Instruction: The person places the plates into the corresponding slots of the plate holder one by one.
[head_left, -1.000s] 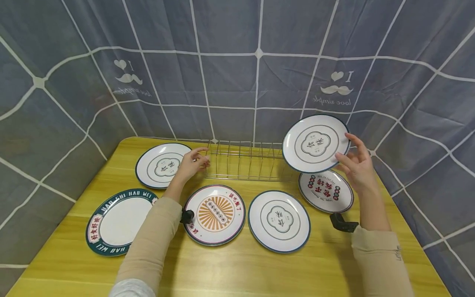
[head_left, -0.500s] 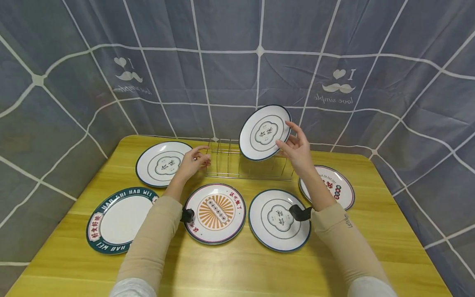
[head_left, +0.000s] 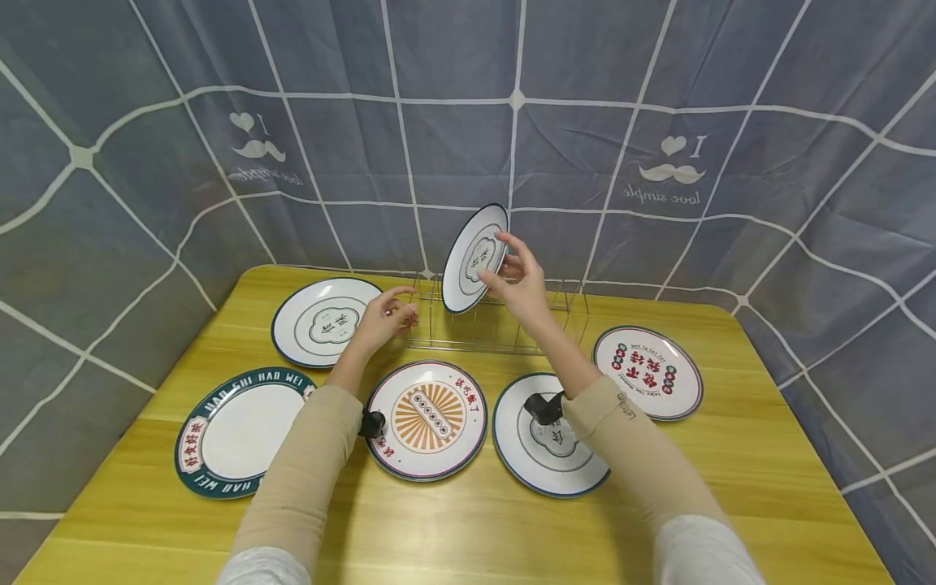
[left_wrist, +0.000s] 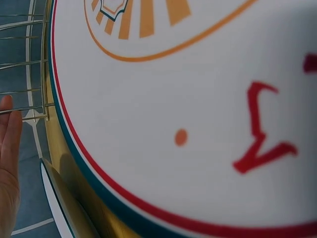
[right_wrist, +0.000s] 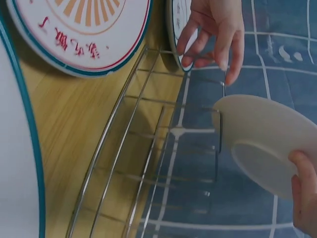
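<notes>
My right hand point(head_left: 503, 262) grips a white plate with a dark rim point(head_left: 474, 258) by its right edge and holds it nearly upright over the left part of a wire dish rack point(head_left: 512, 329). The right wrist view shows the plate's pale underside point(right_wrist: 267, 144) just above the rack wires point(right_wrist: 148, 163), with my right fingers point(right_wrist: 304, 198) on its rim. My left hand point(head_left: 405, 314) pinches the rack's left end, and its fingers point(right_wrist: 213, 29) curl over the top wire.
Flat on the yellow table point(head_left: 453, 528) lie several plates: a white one at back left point(head_left: 325, 322), a green-rimmed one point(head_left: 237, 431), an orange sunburst one point(head_left: 427, 420) point(left_wrist: 173, 124), a white one under my right forearm point(head_left: 578, 475), and a red-lettered one point(head_left: 647, 372). A grey cloth wall point(head_left: 512, 146) stands behind.
My right hand has carried the plate from the right side leftward over the rack and turned it from facing me to nearly upright. The left hand has stayed on the rack's end.
</notes>
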`<move>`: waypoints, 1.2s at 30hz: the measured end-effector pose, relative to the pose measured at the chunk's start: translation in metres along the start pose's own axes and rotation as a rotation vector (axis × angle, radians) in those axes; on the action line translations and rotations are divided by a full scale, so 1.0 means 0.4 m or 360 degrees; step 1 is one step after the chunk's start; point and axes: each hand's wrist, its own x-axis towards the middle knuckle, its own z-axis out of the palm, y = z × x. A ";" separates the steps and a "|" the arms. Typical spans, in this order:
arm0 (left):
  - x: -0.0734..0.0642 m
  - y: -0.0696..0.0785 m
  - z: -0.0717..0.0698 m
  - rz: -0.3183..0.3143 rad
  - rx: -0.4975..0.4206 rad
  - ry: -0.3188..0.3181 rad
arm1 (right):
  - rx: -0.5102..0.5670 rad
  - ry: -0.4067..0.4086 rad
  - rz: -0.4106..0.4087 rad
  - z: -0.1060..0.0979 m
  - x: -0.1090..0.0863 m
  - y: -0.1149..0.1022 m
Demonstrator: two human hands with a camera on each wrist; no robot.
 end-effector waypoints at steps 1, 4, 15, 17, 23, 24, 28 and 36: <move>0.002 -0.002 0.000 -0.0002 -0.0004 0.0003 | -0.0027 -0.0001 -0.0004 0.011 0.002 0.001; 0.012 -0.022 -0.004 0.0018 -0.0006 0.0012 | -0.0091 -0.0018 -0.0015 0.039 0.005 0.003; 0.025 -0.051 -0.008 0.0047 0.0049 0.0037 | -0.0450 -0.0040 -0.0147 0.107 -0.002 0.030; 0.024 -0.050 -0.010 0.0049 0.0048 0.0030 | -0.0472 -0.0038 -0.0154 0.115 -0.005 0.040; 0.022 -0.048 -0.009 0.0039 0.0046 0.0019 | -0.0465 -0.0082 -0.0136 0.128 -0.020 0.074; 0.022 -0.048 -0.009 0.0034 0.0040 0.0020 | -0.0460 -0.0087 -0.0127 0.129 -0.022 0.079; 0.022 -0.049 -0.009 0.0030 0.0036 0.0017 | -0.0479 -0.0089 -0.0107 0.135 -0.030 0.093; 0.021 -0.048 -0.010 0.0044 0.0054 0.0014 | -0.0554 -0.0103 -0.0105 0.143 -0.043 0.109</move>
